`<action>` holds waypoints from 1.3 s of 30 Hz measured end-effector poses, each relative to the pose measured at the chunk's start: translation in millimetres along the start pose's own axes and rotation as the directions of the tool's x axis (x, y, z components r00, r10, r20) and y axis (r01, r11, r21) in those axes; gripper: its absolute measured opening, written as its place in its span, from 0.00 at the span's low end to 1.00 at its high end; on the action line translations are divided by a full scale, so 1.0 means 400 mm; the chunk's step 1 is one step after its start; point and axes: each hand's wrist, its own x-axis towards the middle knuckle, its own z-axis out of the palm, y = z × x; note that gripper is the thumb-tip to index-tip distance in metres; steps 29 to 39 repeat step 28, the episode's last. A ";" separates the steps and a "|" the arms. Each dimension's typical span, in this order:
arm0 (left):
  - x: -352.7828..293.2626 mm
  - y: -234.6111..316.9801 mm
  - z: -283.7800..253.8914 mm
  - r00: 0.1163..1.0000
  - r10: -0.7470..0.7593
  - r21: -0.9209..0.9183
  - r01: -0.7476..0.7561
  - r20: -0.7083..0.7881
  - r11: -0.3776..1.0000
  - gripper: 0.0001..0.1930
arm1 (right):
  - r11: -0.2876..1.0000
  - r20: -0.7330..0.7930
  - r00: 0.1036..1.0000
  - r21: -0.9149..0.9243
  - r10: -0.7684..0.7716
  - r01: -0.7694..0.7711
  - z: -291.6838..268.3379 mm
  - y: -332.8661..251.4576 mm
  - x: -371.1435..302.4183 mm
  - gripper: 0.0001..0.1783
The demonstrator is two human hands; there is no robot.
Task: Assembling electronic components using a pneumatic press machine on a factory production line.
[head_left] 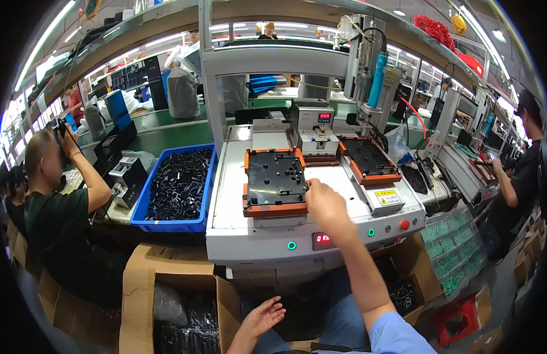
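Note:
My right hand (329, 205) reaches over the white bench machine (226, 233). Its fingers are closed at the right edge of a black plastic panel (273, 177), and what they grip there is hidden. That panel lies flat in an orange fixture (272, 210) on the machine's left side. A second orange fixture (376, 178), with another black panel (368, 154) in it, sits further right. Low over my lap, my left hand (264, 317) is half turned up with its fingers apart, holding nothing. An open carton (138, 295) stands beside it.
A blue bin (173, 226) of small black parts stands left of the machine. Behind the fixtures rise a control box (314, 118) and a blue cylinder (377, 81). A red button (404, 225) is at front right, near a clear compartment tray (456, 248). People sit at both sides.

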 end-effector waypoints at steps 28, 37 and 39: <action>0.036 0.005 -0.051 0.993 -0.115 -0.043 0.115 -0.007 0.992 0.14 | 0.743 0.041 0.986 0.652 0.162 -0.149 0.047 0.038 0.087 0.27; 0.036 0.005 -0.051 0.993 -0.115 -0.043 0.115 -0.007 0.992 0.14 | 0.743 0.041 0.986 0.652 0.162 -0.149 0.047 0.038 0.087 0.27; 0.036 0.005 -0.051 0.993 -0.115 -0.043 0.115 -0.007 0.992 0.14 | 0.743 0.041 0.986 0.652 0.162 -0.149 0.047 0.038 0.087 0.27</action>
